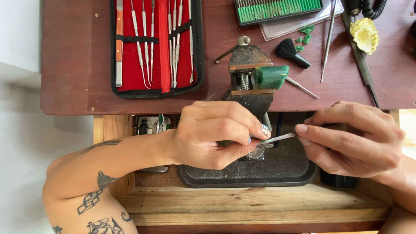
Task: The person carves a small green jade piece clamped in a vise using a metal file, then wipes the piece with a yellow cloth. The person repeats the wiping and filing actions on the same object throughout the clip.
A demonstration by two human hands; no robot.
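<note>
My left hand (216, 134) pinches one end of a thin grey metal strip (279, 138) and a small shiny metal piece under it. My right hand (353, 138) pinches the strip's other end between thumb and forefinger. Both hands hover over a dark tray (277, 173) set in a wooden drawer. Just beyond them a small metal vise (248, 80) clamps a block of green wax (271, 77) at the desk's edge.
On the brown desk (78, 65) lies an open red-lined case of metal carving tools (156, 43). Behind the vise are a green rack of burs (277, 9), a small black brush (292, 53), green wax chips (304, 34), a long metal pick (328, 41) and a carved yellow flower (365, 34).
</note>
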